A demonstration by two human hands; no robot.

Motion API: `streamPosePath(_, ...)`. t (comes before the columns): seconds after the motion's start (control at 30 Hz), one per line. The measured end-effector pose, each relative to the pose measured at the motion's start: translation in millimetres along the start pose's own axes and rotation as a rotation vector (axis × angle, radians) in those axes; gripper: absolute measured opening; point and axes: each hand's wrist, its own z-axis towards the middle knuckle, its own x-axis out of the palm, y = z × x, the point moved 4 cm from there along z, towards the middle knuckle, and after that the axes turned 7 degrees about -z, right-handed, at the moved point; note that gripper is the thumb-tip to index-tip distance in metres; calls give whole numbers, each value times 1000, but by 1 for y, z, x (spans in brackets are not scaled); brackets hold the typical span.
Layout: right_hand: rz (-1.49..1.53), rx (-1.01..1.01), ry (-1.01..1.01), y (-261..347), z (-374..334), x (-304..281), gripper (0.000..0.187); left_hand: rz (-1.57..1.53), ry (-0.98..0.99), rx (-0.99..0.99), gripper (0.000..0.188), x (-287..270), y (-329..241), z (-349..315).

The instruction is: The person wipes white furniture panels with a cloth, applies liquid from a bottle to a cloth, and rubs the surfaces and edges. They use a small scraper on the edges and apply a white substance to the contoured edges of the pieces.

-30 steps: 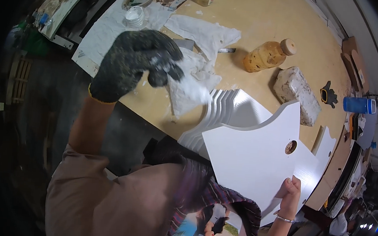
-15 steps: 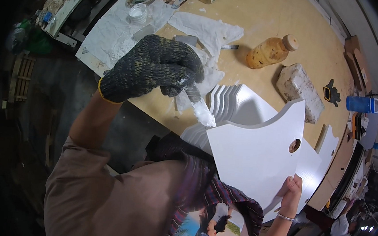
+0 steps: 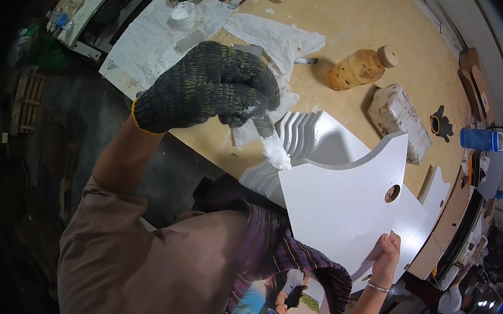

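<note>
- The tan table (image 3: 333, 22) spreads across the far side and beneath the work.
- The white panel (image 3: 336, 205), with a curved far edge and a round hole toward its right, slants at the near side of the table, between the two hands.
- The stack of white panels (image 3: 333, 137) sits just beyond it, wavy edges facing left.
- The left hand (image 3: 210, 86), in a dark knit glove, is to the left of the panel, its fingers curled closed around a flat blade.
- The speckled block (image 3: 399, 121) lies beyond the panel, to the right.
- The amber bottle (image 3: 356, 69) lies farther back.
- The right hand (image 3: 389, 250), bare, grips the panel's right edge, thumb on top; its other fingers are mostly hidden.
- The flat blade (image 3: 263, 126) juts from the gloved fingertips toward the near right.
- The white paste (image 3: 277, 153) coats the blade's end, at the panel's far left corner, seemingly touching it.
</note>
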Motion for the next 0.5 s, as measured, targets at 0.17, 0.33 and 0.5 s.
streamPosePath(0.17, -18, 19, 16, -4, 0, -4, 35, -16, -3, 6, 20, 1, -2, 1)
streamPosePath(0.33, 0, 11, 6, 1, 0, 5, 35, -8, -11, 40, 19, 0, -2, 3)
streamPosePath(0.5, 0, 2, 1, 8, -3, 7, 31, -14, 4, 30, 17, 1, -5, 2)
